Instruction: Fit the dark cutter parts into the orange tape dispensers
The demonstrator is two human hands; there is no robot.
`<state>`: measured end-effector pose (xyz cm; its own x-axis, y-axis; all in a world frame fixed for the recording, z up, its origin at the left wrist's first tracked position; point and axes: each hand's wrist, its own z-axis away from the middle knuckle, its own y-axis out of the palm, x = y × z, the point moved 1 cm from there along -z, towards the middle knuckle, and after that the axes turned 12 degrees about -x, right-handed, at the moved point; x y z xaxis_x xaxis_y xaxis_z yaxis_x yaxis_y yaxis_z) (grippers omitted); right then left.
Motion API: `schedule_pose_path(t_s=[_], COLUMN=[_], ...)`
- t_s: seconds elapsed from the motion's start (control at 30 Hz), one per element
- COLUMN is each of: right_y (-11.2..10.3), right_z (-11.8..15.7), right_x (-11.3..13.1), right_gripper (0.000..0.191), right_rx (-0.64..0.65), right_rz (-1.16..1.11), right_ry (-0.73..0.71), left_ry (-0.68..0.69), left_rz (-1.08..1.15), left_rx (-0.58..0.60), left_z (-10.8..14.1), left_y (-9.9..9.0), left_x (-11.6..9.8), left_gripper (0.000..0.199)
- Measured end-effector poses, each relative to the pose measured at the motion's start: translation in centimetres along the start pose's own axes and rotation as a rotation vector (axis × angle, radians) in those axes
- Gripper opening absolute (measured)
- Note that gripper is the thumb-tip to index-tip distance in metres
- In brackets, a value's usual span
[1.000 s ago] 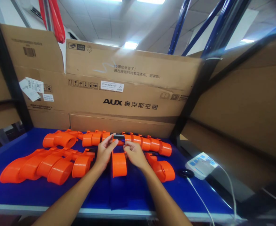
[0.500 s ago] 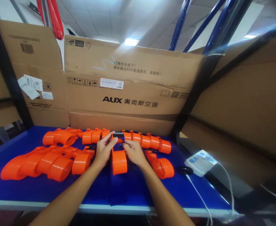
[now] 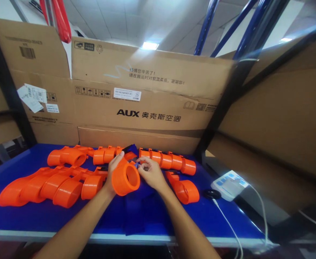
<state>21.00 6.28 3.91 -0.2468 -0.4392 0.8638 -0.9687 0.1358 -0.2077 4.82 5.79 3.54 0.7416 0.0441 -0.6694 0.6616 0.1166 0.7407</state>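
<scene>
My left hand [image 3: 113,174] is wrapped round an orange plastic ring-shaped part [image 3: 117,180], tilted so its round opening faces right and toward me. At its far end is a black piece with a dark blue strap [image 3: 131,149]. My right hand [image 3: 151,173] is closed, thumb and fingers pinching a small blue piece [image 3: 137,165] beside the orange part; it looks like strap, though the fingers partly hide it. Similar orange ring parts [image 3: 67,190] lie in rows to the left, and another row [image 3: 167,160] lies behind my right hand.
A blue-topped table [image 3: 104,223] carries everything. A lone orange part [image 3: 186,191] lies right of my right forearm. Farther right are a black round object [image 3: 212,194] and a white device [image 3: 229,185] with cables. A cardboard panel [image 3: 147,133] stands behind, between dark posts.
The orange part has turned from hanging down between my hands to tilting with its opening rightward. My left hand has shifted slightly left and lower; blue strap now shows at the far end.
</scene>
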Motion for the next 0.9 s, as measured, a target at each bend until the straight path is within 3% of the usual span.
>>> schedule_pose_path(t_s=[0.17,0.33,0.53,0.9], right_y=[-2.7,-4.5,-4.5,-4.2], right_z=[-0.5,0.0,0.5,0.7], right_x=[0.7,1.4,2.2,2.6], right_gripper=[0.004,0.008,0.007,0.006], right_rx=[-0.022,0.170,0.310,0.343], right_rz=[0.215,0.498,0.663,0.765], right_ry=[-0.092,-0.087,-0.128,-0.156], left_ry=[0.065,0.084,0.108,0.143], left_rz=[0.025,0.025,-0.035,-0.116], left_rx=[-0.070,-0.104,-0.190,-0.171], left_z=[0.1,0.9,1.2,0.8], left_y=[0.0,0.7,0.4,0.1], left_x=[-0.5,-1.3,-1.5,-0.9], left_gripper=[0.037,0.040,0.039,0.041])
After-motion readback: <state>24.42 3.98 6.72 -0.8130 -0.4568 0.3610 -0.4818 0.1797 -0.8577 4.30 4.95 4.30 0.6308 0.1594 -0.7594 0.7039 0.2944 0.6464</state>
